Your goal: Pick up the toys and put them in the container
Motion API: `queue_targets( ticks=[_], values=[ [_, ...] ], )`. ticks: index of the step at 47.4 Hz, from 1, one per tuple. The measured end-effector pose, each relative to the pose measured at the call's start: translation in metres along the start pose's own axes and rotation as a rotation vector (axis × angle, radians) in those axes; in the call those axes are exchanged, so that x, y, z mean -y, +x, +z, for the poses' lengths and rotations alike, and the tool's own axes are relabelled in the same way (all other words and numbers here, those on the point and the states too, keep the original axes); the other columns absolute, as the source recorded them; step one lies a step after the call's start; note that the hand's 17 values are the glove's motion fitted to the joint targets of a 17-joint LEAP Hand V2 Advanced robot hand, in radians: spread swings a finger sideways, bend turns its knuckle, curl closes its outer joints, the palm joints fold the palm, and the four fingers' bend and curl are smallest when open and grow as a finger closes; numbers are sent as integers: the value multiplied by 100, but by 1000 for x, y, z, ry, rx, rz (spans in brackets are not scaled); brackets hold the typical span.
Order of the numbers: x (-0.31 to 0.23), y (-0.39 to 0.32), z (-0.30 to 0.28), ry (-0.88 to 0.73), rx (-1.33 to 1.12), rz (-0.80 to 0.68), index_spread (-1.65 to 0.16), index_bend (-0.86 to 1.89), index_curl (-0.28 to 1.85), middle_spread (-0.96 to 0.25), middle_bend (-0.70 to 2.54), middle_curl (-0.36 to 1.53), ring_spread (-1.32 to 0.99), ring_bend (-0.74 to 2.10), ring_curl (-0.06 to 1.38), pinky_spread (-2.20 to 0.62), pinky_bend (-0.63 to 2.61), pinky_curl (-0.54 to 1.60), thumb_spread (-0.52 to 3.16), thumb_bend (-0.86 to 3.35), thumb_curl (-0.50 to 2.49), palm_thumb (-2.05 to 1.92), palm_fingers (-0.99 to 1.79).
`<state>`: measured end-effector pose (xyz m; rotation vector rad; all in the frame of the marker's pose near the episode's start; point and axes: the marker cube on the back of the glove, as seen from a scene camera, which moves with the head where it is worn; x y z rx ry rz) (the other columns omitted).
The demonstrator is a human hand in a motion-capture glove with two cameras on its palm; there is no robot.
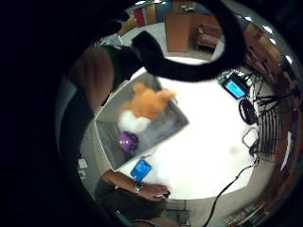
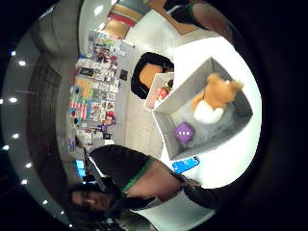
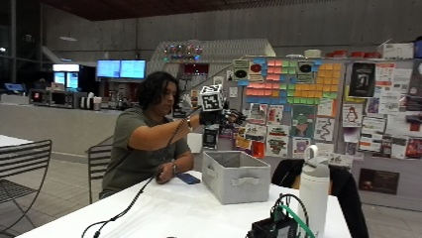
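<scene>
In the outside view my gloved right hand (image 3: 221, 118) is raised high above the grey fabric container (image 3: 235, 183), which stands on the white table (image 3: 165, 213). Its fingers look spread and hold nothing. Both palm views look down into the container (image 1: 165, 128) (image 2: 163, 122). An orange and white plush toy (image 1: 149, 104) (image 2: 216, 96) lies inside it. A purple die with white dots (image 1: 128, 141) (image 2: 184, 132) lies beside the plush. The container's walls hide both toys in the outside view.
A blue phone (image 3: 188, 178) (image 1: 140, 169) lies on the table next to the person's bare left hand (image 3: 161, 177). A white bottle (image 3: 314, 193) and a black device with cables (image 3: 280, 225) stand at the table's near right. A metal chair (image 3: 20, 163) stands at the left.
</scene>
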<state>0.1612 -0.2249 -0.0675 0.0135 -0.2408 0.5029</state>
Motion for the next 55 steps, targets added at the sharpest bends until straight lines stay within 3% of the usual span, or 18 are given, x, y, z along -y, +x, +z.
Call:
queue_targets(
  ticks=[6, 11, 21, 25, 30, 36, 55],
  values=[
    [-39, 10, -6, -31, -97, -75, -47, 27, 61, -21, 17, 66, -17, 44, 39, -3, 99, 41, 84, -14, 31, -19, -1],
    [-87, 41, -2, -56, -347, -295, -47, 26, 59, -18, 18, 63, -16, 47, 39, -1, 93, 38, 84, -13, 28, -18, 3],
    [-164, 58, 25, -53, -162, -223, -47, 25, 56, -16, 22, 58, -17, 51, 38, 1, 84, 34, 88, -11, 24, -15, 15],
    [-184, 73, 42, -43, -196, -219, -47, 26, 56, -16, 27, 58, -17, 49, 38, 1, 80, 33, 91, -11, 23, -14, 19],
    [-201, 107, 58, -38, -346, -367, -47, 28, 56, -16, 28, 58, -18, 47, 37, 1, 77, 32, 93, -10, 22, -13, 22],
    [-212, 108, 75, -29, -194, -202, -47, 28, 55, -17, 27, 56, -20, 49, 37, 0, 74, 31, 95, -10, 21, -13, 28],
    [-215, 154, 124, 31, -96, -159, -45, 35, 56, -21, 28, 53, -25, 43, 34, -4, 69, 31, 101, -8, 19, -12, 38]
  ],
)
